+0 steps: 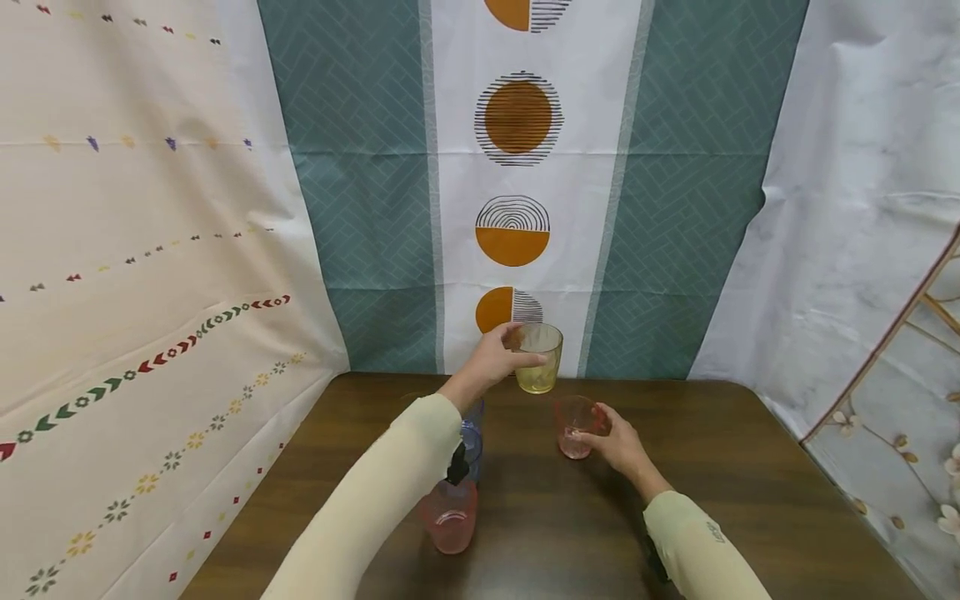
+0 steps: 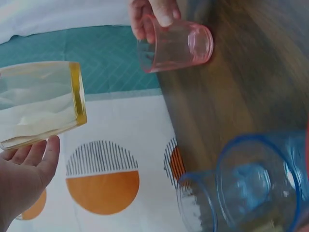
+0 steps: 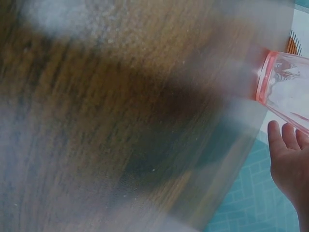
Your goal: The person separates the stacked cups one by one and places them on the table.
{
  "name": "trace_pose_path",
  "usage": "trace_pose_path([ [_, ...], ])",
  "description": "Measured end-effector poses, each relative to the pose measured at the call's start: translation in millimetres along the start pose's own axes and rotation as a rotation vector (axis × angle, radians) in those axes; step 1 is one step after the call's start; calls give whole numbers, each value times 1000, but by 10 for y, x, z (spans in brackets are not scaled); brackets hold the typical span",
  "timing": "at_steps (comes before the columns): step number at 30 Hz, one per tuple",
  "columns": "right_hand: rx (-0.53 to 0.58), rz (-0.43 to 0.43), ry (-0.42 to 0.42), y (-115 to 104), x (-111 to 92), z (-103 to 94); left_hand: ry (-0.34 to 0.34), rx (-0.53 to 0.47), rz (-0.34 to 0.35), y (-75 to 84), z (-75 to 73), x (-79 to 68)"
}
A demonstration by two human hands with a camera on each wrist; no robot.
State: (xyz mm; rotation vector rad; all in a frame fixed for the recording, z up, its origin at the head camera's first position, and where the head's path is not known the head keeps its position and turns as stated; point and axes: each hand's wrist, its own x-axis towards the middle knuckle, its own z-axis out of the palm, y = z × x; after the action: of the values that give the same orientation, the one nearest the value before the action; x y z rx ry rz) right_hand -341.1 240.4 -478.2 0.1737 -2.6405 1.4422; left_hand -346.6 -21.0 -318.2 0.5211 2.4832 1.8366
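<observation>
My left hand (image 1: 497,357) grips a clear yellow glass (image 1: 540,375) by its side, raised above the back of the table. In the left wrist view that yellow glass (image 2: 43,104) lies sideways across the picture, with fingers under its wall. Lower and to the right, my right hand (image 1: 622,446) holds a clear pink glass (image 1: 573,437) upright around its far side. The pink glass base (image 3: 264,79) is at or very close to the tabletop; I cannot tell if it touches.
Blue glasses (image 1: 471,442) stand left of centre, partly hidden by my left forearm. Another pink glass (image 1: 452,529) stands nearer me beside them. The dark wooden table (image 1: 555,533) ends at a patterned curtain (image 1: 660,250) behind.
</observation>
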Motion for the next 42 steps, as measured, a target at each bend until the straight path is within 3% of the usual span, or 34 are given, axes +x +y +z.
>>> trace_pose_path([
  [10, 14, 12, -8, -3, -21, -13, 10, 6, 1, -105, -519, -276],
  [19, -1, 13, 19, 23, -19, 14, 3, 25, 10, -281, -771, -501],
  [34, -8, 32, 7, 14, -22, 16, 44, 31, 35, -628, -1432, -1185],
  [42, 7, 31, 13, 12, -13, 9, 37, 22, 54, -778, -1662, -1621],
])
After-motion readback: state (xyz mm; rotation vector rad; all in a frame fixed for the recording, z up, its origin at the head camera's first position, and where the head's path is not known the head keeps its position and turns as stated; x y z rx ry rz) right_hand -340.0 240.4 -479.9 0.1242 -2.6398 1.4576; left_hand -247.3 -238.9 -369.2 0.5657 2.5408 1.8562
